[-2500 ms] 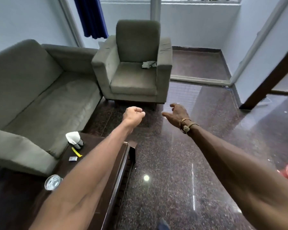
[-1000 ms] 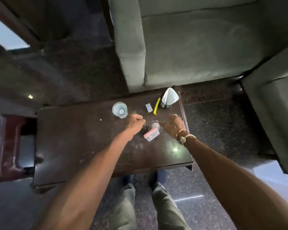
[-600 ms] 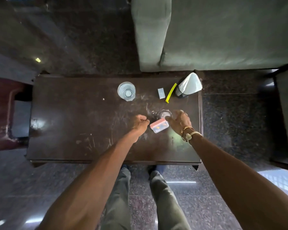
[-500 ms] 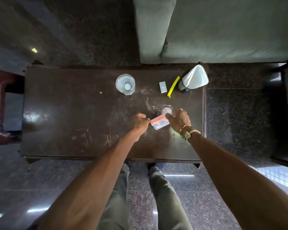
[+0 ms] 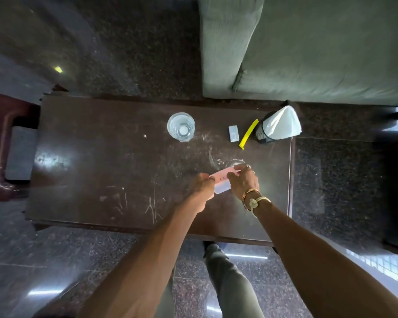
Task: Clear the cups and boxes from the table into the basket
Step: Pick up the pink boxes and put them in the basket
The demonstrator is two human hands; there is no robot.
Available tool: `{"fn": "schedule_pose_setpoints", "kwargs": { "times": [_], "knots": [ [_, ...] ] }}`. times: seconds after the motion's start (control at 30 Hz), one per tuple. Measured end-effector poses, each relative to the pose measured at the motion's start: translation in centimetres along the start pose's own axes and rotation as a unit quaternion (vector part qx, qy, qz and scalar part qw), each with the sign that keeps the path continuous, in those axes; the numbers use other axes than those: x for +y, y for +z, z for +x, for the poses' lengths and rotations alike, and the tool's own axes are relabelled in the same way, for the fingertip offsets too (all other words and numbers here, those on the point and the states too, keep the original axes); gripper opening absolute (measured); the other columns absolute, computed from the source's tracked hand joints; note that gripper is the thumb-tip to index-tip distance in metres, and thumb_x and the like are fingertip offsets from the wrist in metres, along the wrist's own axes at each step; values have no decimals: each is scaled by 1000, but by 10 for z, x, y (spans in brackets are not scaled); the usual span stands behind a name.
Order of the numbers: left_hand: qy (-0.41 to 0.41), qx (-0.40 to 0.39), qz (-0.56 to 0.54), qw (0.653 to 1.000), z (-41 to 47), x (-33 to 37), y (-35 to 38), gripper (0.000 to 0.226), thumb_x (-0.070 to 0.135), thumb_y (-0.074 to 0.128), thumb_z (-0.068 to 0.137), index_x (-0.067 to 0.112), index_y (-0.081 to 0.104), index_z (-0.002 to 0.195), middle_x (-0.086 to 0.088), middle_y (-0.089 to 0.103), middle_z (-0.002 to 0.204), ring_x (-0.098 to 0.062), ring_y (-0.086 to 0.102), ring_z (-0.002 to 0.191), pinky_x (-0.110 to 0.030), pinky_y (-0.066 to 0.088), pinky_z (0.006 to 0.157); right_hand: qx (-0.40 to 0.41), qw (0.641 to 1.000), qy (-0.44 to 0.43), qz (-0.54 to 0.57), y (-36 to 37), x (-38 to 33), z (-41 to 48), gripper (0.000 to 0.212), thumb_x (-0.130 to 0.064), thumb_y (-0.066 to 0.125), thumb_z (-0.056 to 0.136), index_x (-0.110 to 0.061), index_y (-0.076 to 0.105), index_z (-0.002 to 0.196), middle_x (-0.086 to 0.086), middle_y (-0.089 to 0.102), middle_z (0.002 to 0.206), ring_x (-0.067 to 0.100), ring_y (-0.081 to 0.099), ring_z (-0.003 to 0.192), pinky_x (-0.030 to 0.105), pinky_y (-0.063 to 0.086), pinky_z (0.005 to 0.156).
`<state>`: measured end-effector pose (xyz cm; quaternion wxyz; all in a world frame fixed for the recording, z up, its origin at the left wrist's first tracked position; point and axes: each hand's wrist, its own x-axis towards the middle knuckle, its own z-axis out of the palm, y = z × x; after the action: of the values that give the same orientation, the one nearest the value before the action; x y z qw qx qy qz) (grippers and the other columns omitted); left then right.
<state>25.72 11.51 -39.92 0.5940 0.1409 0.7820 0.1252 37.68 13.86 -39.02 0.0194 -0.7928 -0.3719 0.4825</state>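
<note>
A small clear plastic box with a pink lid [image 5: 221,180] is held just above the dark wooden table [image 5: 101,175], between both hands. My left hand [image 5: 203,187] pinches its left end. My right hand [image 5: 244,182], with bracelets at the wrist, grips its right end with curled fingers. A second clear cup [image 5: 236,162] shows only partly behind my right fingers. A clear glass cup [image 5: 181,126] stands upright at the table's far middle. No basket is in view.
At the far right of the table stand a black holder with white napkins [image 5: 279,126], a yellow strip [image 5: 248,137] and a small pale packet [image 5: 233,133]. A green sofa [image 5: 308,47] lies beyond the table. A dark red piece of furniture [image 5: 0,145] is at the left.
The view turned from the room down onto the table. Both hands reached the pink-lidded box and took hold of its ends; it now sits higher between them, tilted.
</note>
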Motion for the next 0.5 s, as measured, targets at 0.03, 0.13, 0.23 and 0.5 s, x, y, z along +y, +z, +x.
{"fn": "schedule_pose_setpoints", "kwargs": {
  "times": [0.03, 0.13, 0.23, 0.5],
  "knots": [
    [-3, -2, -8, 1000, -11, 8, -7, 10, 19, 52, 99, 18, 60, 94, -12, 61, 102, -24, 63, 84, -39, 60, 82, 1, 1000, -8, 9, -5, -8, -10, 30, -22, 61, 88, -20, 61, 118, 11, 64, 123, 31, 59, 111, 26, 40, 80],
    [20, 20, -24, 999, -48, 41, -36, 8, 13, 53, 97, 14, 60, 93, -12, 62, 99, -31, 67, 95, -43, 59, 86, 6, 998, -44, 37, -28, -43, -47, 26, -21, 62, 85, -18, 61, 111, 12, 66, 118, 32, 60, 109, 27, 42, 81],
    [43, 20, -84, 995, -104, 83, -78, 8, 9, 53, 98, 14, 59, 94, -9, 62, 101, -26, 64, 94, -35, 58, 76, 5, 992, -122, 29, -58, -95, -94, 16, -20, 63, 84, -20, 62, 100, 11, 68, 113, 32, 62, 105, 26, 39, 76],
    [184, 109, -197, 957, -276, 150, -217, 4, 5, 61, 94, 7, 64, 94, -14, 64, 101, -23, 64, 81, -30, 58, 57, 2, 942, -335, 23, -116, -241, -257, 12, -25, 66, 78, -26, 56, 71, 11, 71, 102, 34, 66, 97, 45, 56, 86]
  ]
}}
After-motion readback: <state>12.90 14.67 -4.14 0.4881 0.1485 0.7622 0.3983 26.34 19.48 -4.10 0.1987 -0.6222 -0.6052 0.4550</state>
